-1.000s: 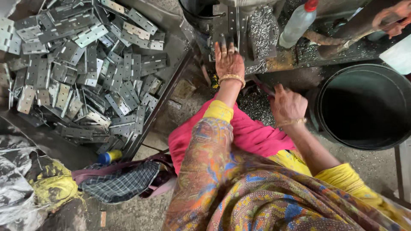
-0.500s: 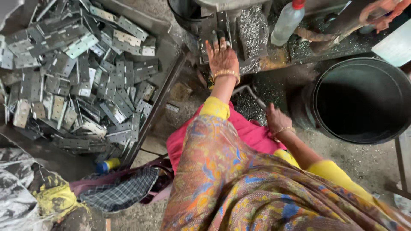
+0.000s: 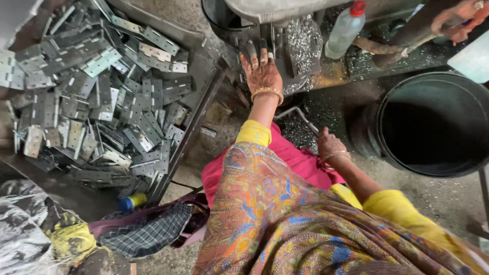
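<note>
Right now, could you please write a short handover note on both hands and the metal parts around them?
Left hand: open, fingers spread, flat against the machine by its shavings-covered front.
Right hand: closed on the thin metal lever that runs up toward the machine.
Parts: a big heap of grey metal hinges lies in the tray to the left; the black drum stands to the right, its contents too dark to tell.
Done: nothing visibly finished.
Left: the hinge heap sits untouched.
</note>
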